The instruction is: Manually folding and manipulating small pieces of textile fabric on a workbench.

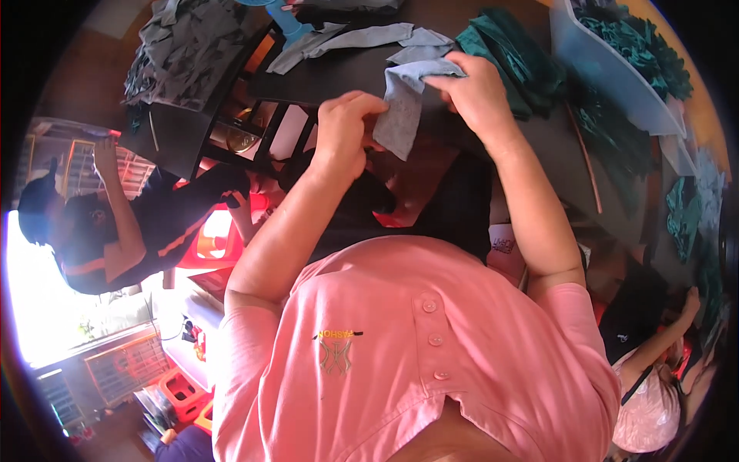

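Observation:
A light grey-blue fabric piece (402, 115) hangs between my two hands in front of me. My left hand (345, 129) is closed with thumb and fingertips at its left edge. My right hand (473, 88) pinches its upper right end, where the cloth folds over. Just beyond, more grey fabric strips (358, 38) lie along the dark table (323, 86). To the right of them is a stack of dark green fabric (512, 61), close to my right hand.
A heap of grey cloth pieces (185, 54) lies at the far left. At the far right a translucent bin (608, 69) holds green cloth. A thin stick (586, 158) lies on the right. Co-workers are at left (100, 223) and right (647, 393), with red stools (185, 393) behind.

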